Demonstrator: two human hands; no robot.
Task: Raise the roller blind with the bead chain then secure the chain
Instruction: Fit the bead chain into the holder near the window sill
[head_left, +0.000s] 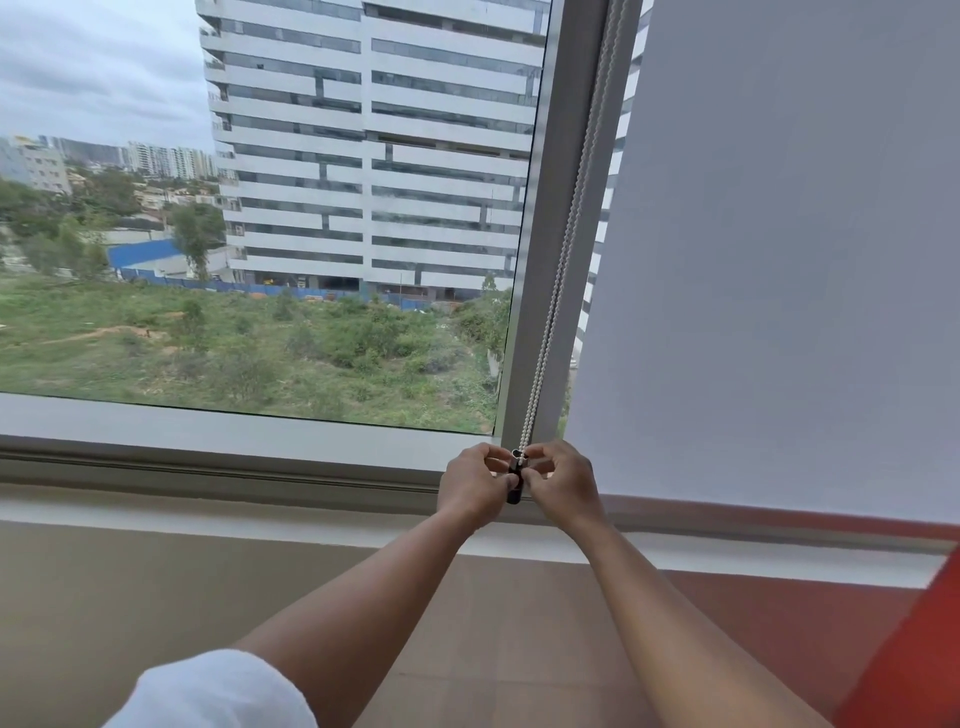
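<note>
A white bead chain (569, 228) hangs doubled down the grey window post (563, 171) and ends in a small black chain holder (514, 480) at the foot of the frame. My left hand (475, 486) grips the holder from the left, fingers curled round it. From the right, my right hand (563, 486) pinches the chain and the holder's top. A pale grey roller blind (779, 260) covers the right pane down to just above the sill. The left pane is uncovered.
The grey window frame rail (208, 441) and white sill (260, 519) run across below the glass. Under them is a tan wall (156, 597). A red-orange object (914, 660) shows at the lower right edge.
</note>
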